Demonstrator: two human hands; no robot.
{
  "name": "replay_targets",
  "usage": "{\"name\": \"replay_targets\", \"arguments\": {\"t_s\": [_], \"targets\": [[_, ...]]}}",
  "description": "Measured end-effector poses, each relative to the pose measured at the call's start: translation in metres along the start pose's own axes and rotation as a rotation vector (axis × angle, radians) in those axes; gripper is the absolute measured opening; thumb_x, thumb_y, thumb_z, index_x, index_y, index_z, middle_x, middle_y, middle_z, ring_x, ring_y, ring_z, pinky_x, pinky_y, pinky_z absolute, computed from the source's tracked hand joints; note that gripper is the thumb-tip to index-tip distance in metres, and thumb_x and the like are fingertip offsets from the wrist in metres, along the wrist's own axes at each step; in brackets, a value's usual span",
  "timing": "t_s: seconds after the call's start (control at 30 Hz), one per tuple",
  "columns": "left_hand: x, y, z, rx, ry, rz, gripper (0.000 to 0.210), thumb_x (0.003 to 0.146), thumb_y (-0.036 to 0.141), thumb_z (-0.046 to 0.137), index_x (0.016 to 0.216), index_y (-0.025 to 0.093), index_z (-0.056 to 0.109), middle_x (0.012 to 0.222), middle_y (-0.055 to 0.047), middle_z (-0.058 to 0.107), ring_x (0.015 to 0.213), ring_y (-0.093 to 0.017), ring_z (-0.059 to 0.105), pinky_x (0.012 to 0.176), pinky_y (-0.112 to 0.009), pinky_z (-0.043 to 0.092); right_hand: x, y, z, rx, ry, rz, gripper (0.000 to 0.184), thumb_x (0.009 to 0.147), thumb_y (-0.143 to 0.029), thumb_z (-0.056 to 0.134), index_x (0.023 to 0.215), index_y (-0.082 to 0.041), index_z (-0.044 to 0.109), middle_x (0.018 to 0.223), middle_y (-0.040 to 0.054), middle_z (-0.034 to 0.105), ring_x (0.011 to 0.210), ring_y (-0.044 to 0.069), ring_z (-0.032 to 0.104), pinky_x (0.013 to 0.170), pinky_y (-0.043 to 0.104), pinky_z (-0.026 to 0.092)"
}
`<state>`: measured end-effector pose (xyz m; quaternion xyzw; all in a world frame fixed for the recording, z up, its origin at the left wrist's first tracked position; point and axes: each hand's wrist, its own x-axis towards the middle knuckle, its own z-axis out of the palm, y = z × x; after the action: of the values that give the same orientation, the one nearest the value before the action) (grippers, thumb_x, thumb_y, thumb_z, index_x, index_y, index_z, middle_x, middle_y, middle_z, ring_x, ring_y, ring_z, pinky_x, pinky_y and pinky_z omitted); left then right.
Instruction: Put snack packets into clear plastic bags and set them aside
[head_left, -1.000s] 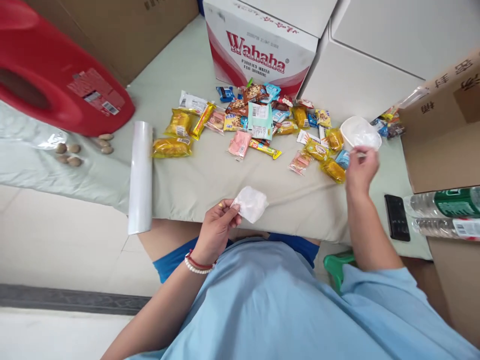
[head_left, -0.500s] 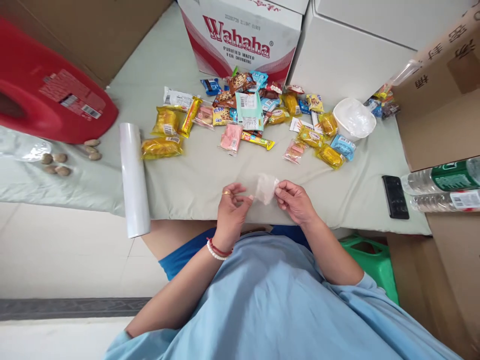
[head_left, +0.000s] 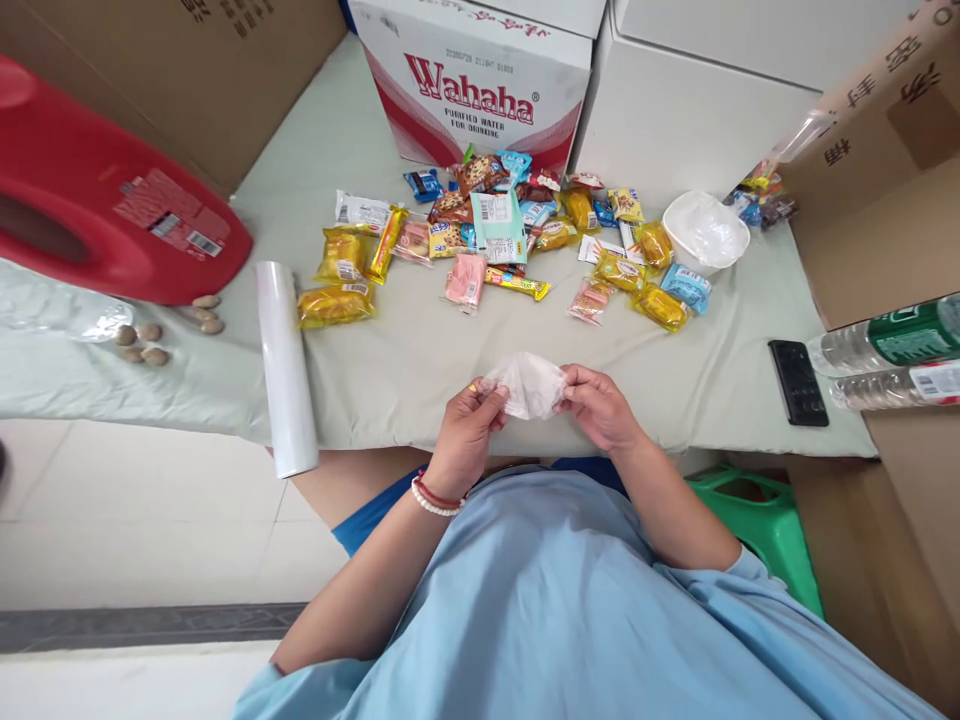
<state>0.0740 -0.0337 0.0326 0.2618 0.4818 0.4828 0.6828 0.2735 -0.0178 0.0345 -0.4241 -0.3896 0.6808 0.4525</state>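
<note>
A crumpled, translucent white plastic film is stretched between my two hands near the table's front edge. My left hand pinches its left end between thumb and fingers. On the other side, my right hand grips the right end, also with closed fingers. Beyond the film lie a pink-wrapped snack and a yellow snack stick, neither touched. To the right stands a white bowl with clear plastic in it.
Several wrapped snacks lie before the Wahaha carton. At left are a plastic roll, overhanging the front edge, a red jug and several brown nuts. A phone and plastic bottles lie at right.
My left fingers have closed on the film's left end, having been apart beside it. The film is now spread wider between both hands. The view has shifted slightly.
</note>
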Motion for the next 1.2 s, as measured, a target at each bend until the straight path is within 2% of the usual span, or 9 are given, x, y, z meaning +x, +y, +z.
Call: {"name": "replay_targets", "arguments": {"t_s": [0.17, 0.37, 0.5, 0.6, 0.73, 0.83, 0.97, 1.1, 1.2], "targets": [[-0.004, 0.008, -0.004, -0.076, -0.020, -0.020, 0.041, 0.070, 0.044, 0.092, 0.078, 0.019, 0.061, 0.076, 0.003, 0.060, 0.074, -0.009, 0.057, 0.067, -0.020, 0.049, 0.001, -0.003, -0.016, 0.110, 0.113, 0.118, 0.030, 0.070, -0.041, 0.085, 0.075, -0.022, 0.062, 0.070, -0.0017, 0.056, 0.068, 0.013, 0.052, 0.062, 0.024, 0.047], [-0.004, 0.007, 0.000, -0.196, -0.012, -0.073, 0.041, 0.069, 0.039, 0.091, 0.079, 0.020, 0.056, 0.084, 0.002, 0.063, 0.081, -0.013, 0.064, 0.077, -0.028, 0.058, -0.001, 0.004, -0.003, -0.121, 0.007, -0.008, 0.064, 0.064, -0.046, 0.098, 0.117, -0.028, 0.069, 0.112, 0.0020, 0.067, 0.093, 0.017, 0.060, 0.075, 0.026, 0.052], [-0.003, 0.009, -0.003, -0.243, -0.001, -0.083, 0.037, 0.066, 0.031, 0.091, 0.078, 0.019, 0.059, 0.080, 0.002, 0.064, 0.075, -0.012, 0.062, 0.073, -0.026, 0.054, 0.001, 0.005, -0.003, -0.111, 0.118, -0.025, 0.037, 0.073, -0.049, 0.092, 0.091, -0.023, 0.072, 0.079, -0.0023, 0.062, 0.066, 0.010, 0.047, 0.059, 0.022, 0.039], [-0.002, 0.010, -0.007, -0.205, -0.045, -0.095, 0.038, 0.059, 0.022, 0.091, 0.078, 0.019, 0.058, 0.081, 0.003, 0.065, 0.072, -0.010, 0.060, 0.067, -0.023, 0.050, 0.002, -0.001, -0.009, 0.016, 0.124, 0.042, 0.038, 0.072, -0.048, 0.093, 0.079, -0.021, 0.067, 0.066, -0.0060, 0.052, 0.055, 0.007, 0.033, 0.052, 0.022, 0.027], [-0.001, 0.007, -0.007, -0.037, -0.066, -0.074, 0.050, 0.059, 0.027, 0.095, 0.098, 0.021, 0.065, 0.100, 0.000, 0.070, 0.082, -0.013, 0.064, 0.071, -0.024, 0.050, 0.004, -0.008, -0.011, 0.011, -0.008, 0.151, 0.043, 0.066, -0.048, 0.096, 0.080, -0.020, 0.066, 0.063, -0.0067, 0.050, 0.054, 0.007, 0.033, 0.052, 0.022, 0.026], [0.000, 0.003, -0.006, 0.150, -0.121, -0.079, 0.040, 0.070, 0.044, 0.090, 0.089, 0.019, 0.067, 0.081, 0.000, 0.066, 0.070, -0.013, 0.057, 0.065, -0.025, 0.044, 0.009, -0.009, -0.009, -0.062, -0.004, 0.135, 0.048, 0.065, -0.054, 0.095, 0.086, -0.021, 0.068, 0.069, -0.0051, 0.056, 0.056, 0.008, 0.039, 0.053, 0.023, 0.032], [-0.002, 0.000, -0.004, 0.423, 0.035, 0.142, 0.032, 0.083, 0.045, 0.079, 0.073, 0.020, 0.062, 0.063, 0.004, 0.052, 0.061, -0.012, 0.043, 0.061, -0.025, 0.035, 0.012, -0.007, -0.002, -0.187, 0.258, -0.077, 0.052, 0.076, -0.070, 0.082, 0.094, -0.024, 0.068, 0.088, -0.0002, 0.064, 0.072, 0.013, 0.053, 0.062, 0.025, 0.047], [-0.006, -0.002, -0.001, 0.567, 0.143, 0.352, 0.018, 0.087, 0.038, 0.076, 0.082, 0.022, 0.068, 0.069, 0.002, 0.060, 0.067, -0.015, 0.048, 0.067, -0.027, 0.038, 0.010, 0.002, 0.013, -0.220, 0.161, -0.027, 0.064, 0.072, -0.073, 0.083, 0.113, -0.026, 0.068, 0.098, 0.0032, 0.069, 0.092, 0.020, 0.064, 0.077, 0.030, 0.055], [-0.007, -0.002, 0.001, 0.535, 0.151, 0.356, 0.020, 0.088, 0.040, 0.076, 0.083, 0.023, 0.068, 0.069, 0.002, 0.058, 0.066, -0.015, 0.046, 0.066, -0.027, 0.038, 0.013, 0.013, 0.021, -0.230, 0.149, 0.023, 0.058, 0.068, -0.060, 0.091, 0.108, -0.024, 0.069, 0.087, 0.0004, 0.068, 0.081, 0.018, 0.062, 0.073, 0.030, 0.054]]}}
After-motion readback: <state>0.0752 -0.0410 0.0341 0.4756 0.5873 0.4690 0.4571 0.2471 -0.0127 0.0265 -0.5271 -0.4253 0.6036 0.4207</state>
